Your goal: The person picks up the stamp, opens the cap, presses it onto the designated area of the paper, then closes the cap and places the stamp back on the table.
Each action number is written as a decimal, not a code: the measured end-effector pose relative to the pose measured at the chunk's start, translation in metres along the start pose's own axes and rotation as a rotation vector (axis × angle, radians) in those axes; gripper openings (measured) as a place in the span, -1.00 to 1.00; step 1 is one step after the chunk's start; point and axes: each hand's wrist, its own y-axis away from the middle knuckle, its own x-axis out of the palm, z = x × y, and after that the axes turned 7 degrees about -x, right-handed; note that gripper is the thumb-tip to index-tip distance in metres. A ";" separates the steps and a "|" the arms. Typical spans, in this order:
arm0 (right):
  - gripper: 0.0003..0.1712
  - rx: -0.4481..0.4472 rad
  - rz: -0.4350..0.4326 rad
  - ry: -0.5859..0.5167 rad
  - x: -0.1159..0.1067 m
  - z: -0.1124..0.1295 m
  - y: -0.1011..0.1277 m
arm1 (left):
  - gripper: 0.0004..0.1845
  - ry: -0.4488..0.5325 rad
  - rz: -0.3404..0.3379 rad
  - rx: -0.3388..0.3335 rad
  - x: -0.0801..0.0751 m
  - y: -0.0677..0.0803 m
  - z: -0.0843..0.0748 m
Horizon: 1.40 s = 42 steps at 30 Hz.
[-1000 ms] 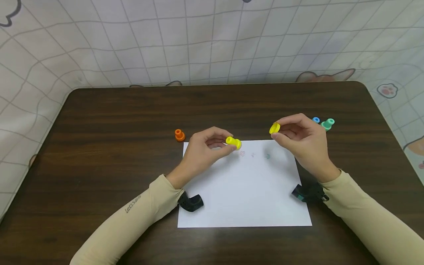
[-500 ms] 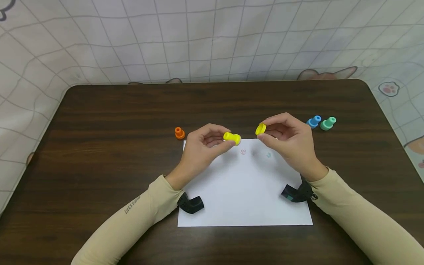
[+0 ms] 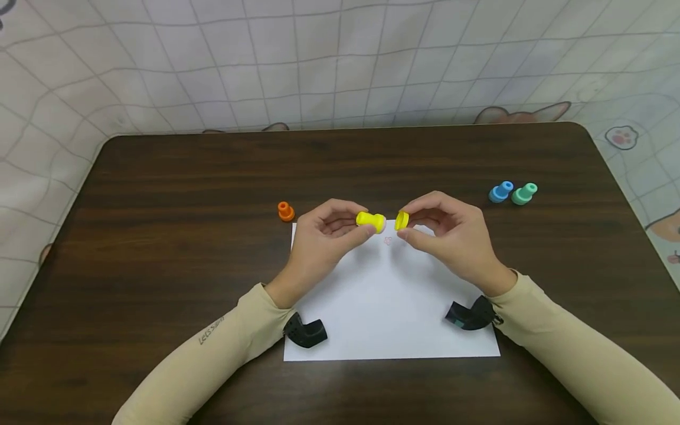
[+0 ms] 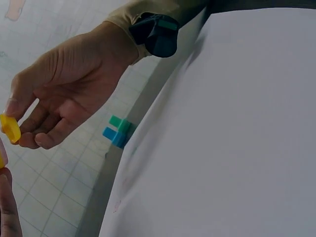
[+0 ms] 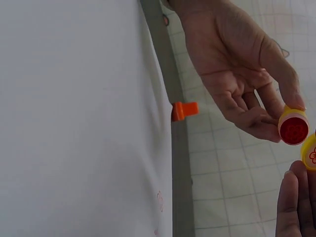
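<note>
My left hand (image 3: 330, 239) pinches a yellow toy stamp (image 3: 370, 221) by its body above the far edge of the white paper (image 3: 390, 307). In the right wrist view the stamp's round red face (image 5: 295, 131) shows, turned toward the other hand. Between thumb and fingers my right hand (image 3: 451, 236) holds the stamp's yellow cap (image 3: 402, 221), its hollow side facing the stamp. A small gap separates cap and stamp in the head view. A small red flower print (image 3: 388, 241) shows on the paper below them.
An orange stamp (image 3: 285, 211) stands at the paper's far left corner. Farther right on the dark wooden table (image 3: 175, 236) are a blue stamp (image 3: 501, 192) and a green stamp (image 3: 525, 193). A pale checked cloth (image 3: 319, 65) hangs behind the table.
My right hand has moved left with the yellow cap, bringing it close to the stamp. The left hand has barely moved. The blue stamp, partly covered before, now shows fully.
</note>
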 end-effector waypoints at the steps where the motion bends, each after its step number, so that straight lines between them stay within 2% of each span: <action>1: -0.56 -0.009 0.005 0.002 0.000 0.000 0.000 | -0.67 0.007 0.004 0.001 0.001 0.000 0.000; 9: -0.48 -0.055 0.048 -0.037 0.003 -0.004 0.002 | -0.68 0.051 0.004 0.022 0.004 0.001 0.005; 21: -0.52 -0.078 0.076 0.022 0.008 -0.003 0.005 | -0.68 0.110 0.020 0.026 0.008 0.005 0.005; 42: -0.53 -0.078 0.077 0.002 0.010 -0.002 0.008 | -0.66 0.106 0.058 -0.004 0.009 0.005 0.008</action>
